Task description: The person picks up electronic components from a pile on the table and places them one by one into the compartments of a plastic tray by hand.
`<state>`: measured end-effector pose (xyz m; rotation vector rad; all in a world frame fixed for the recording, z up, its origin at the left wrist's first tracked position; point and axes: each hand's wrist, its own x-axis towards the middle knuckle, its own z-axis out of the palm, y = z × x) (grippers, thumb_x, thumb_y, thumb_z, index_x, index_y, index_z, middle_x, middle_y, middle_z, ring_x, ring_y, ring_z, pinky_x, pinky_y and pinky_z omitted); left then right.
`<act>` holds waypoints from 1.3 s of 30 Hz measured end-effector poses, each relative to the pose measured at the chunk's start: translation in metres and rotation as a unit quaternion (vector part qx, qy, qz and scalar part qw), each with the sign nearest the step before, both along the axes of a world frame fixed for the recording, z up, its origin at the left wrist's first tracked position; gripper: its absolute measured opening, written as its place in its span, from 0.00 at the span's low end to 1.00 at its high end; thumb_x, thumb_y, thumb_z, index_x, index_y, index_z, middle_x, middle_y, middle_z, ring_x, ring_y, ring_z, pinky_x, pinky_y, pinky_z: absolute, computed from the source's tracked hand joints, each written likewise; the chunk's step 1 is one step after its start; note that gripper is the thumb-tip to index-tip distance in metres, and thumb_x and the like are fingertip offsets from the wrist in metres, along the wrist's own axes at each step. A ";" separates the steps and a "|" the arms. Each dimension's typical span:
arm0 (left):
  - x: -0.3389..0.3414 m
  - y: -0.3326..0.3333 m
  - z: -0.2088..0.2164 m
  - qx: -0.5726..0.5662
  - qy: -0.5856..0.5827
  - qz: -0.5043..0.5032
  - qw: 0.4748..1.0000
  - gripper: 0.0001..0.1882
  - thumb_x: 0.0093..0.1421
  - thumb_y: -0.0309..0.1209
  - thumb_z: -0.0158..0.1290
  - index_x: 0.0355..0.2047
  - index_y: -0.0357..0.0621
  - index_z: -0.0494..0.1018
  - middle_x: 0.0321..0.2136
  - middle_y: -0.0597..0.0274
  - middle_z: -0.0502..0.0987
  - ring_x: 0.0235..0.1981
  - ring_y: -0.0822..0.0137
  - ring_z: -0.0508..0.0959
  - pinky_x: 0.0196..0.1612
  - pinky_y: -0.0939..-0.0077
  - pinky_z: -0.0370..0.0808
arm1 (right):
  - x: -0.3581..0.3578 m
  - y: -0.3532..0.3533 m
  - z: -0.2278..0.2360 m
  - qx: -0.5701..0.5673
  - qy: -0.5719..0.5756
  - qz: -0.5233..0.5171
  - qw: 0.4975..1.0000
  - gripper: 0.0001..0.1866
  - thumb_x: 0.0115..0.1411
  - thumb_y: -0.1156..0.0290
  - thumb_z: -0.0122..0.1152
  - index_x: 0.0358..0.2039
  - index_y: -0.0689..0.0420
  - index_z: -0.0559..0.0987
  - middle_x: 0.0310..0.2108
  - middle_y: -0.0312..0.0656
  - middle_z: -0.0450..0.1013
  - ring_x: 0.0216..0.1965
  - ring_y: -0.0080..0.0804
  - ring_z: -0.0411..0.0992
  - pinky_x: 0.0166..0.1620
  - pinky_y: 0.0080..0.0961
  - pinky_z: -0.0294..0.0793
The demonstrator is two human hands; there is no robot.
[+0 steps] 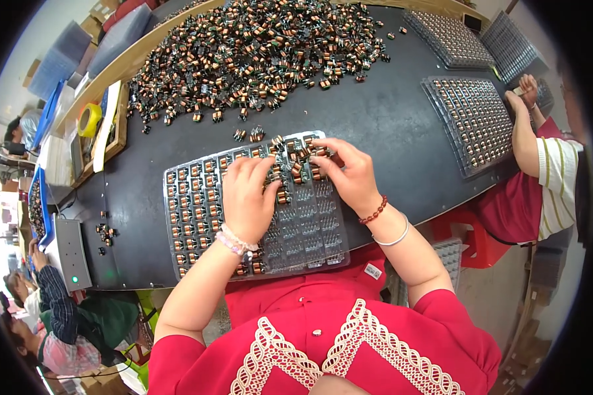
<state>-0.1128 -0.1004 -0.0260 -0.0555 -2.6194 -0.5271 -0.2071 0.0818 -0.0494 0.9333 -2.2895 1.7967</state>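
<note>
A clear plastic tray [339, 247] lies at the table's near edge, its left columns filled with small copper-wound coils [197, 197] and its lower right pockets bare. Loose coils [298, 161] sit in a small heap on the tray's upper right part, between my hands. Over the middle columns, my left hand [247, 197] curls its fingers and thumb round a coil at the heap's left side. My right hand [352, 171] is closed at the heap's right side, thumb and fingers on several coils. The palms hide part of the tray.
A large pile of coils [263, 52] covers the table's far side. Filled trays [474, 122] stand at the right, near another person's hands [524, 95]. At the left are yellow tape [89, 120], a grey box [71, 253] with a green light, and stray coils [105, 232].
</note>
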 end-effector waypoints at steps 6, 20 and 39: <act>-0.003 -0.004 0.004 -0.043 -0.071 -0.051 0.995 0.18 0.53 0.23 0.56 0.46 0.42 0.73 0.41 0.55 0.74 0.44 0.55 0.72 0.48 0.60 0.68 | 0.000 0.001 0.004 -0.033 -0.061 0.011 0.998 0.08 0.60 0.78 0.58 0.41 0.61 0.77 0.32 0.41 0.77 0.29 0.25 0.77 0.29 0.22 0.75; 0.001 0.006 -0.006 0.348 -0.111 -0.112 0.924 0.07 0.51 0.17 0.59 0.31 0.36 0.75 0.35 0.59 0.76 0.37 0.70 0.78 0.34 0.79 0.78 | -0.006 0.001 -0.007 0.100 -0.063 0.037 0.992 0.07 0.55 0.75 0.63 0.35 0.61 0.79 0.35 0.41 0.75 0.23 0.24 0.74 0.29 0.21 0.73; -0.028 0.005 -0.001 -0.043 -0.021 -0.079 0.996 0.12 0.51 0.28 0.59 0.37 0.42 0.77 0.37 0.61 0.77 0.45 0.56 0.72 0.49 0.61 0.68 | -0.009 0.018 0.005 0.190 0.162 0.076 0.965 0.10 0.50 0.75 0.65 0.36 0.59 0.80 0.39 0.41 0.77 0.39 0.38 0.76 0.42 0.31 0.76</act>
